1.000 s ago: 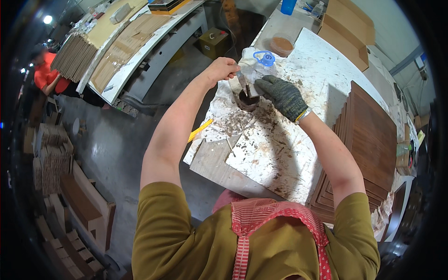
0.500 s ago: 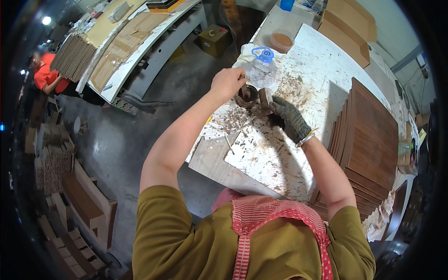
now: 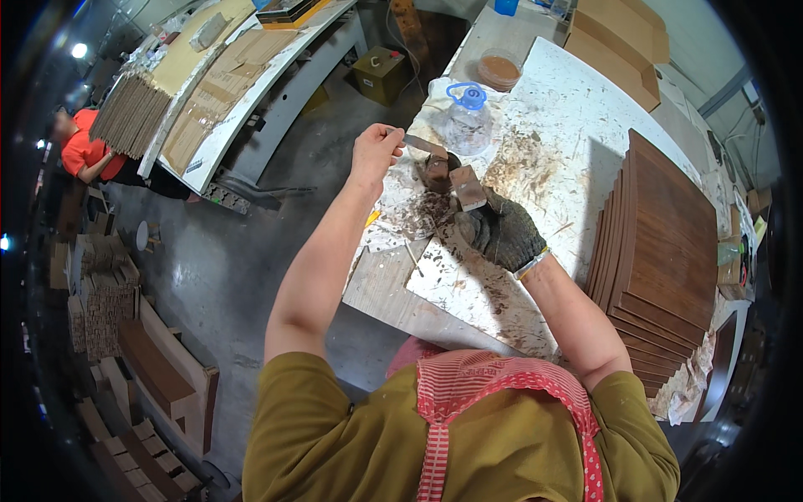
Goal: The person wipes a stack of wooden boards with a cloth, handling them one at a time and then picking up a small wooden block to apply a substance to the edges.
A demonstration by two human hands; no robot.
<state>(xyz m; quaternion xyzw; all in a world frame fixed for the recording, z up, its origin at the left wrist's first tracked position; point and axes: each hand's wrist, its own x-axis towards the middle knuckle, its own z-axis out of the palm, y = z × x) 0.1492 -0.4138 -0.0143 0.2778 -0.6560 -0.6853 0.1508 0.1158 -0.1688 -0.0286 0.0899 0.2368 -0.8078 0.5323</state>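
My bare left hand (image 3: pixel 376 156) is closed on one end of a thin flat scraper (image 3: pixel 425 145). Brown matter coats its far end, which lies over a small dark-rimmed cup (image 3: pixel 437 173) of brown paste. In a dark, stained work glove, my right hand (image 3: pixel 503 230) is curled close by. At its fingertips is a small brown block-like piece (image 3: pixel 467 188) with a pale edge; its exact kind is unclear. Below the cup, dark crumbs (image 3: pixel 431 211) lie scattered on the smeared white worktop (image 3: pixel 552 180). A clear plastic bottle (image 3: pixel 467 130) with a blue handle stands beyond the cup.
Brown wood-look panels (image 3: pixel 665 234) are stacked on the right. A round tub (image 3: pixel 499 69) of brown stuff and an open cardboard box (image 3: pixel 619 50) are at the back. Past the aisle, a person in red (image 3: pixel 82 142) is beside another bench (image 3: pixel 201 138).
My left hand has moved left, away from the cup, and the scraper now shows. The gloved right hand has shifted toward me and slightly left with the brown piece.
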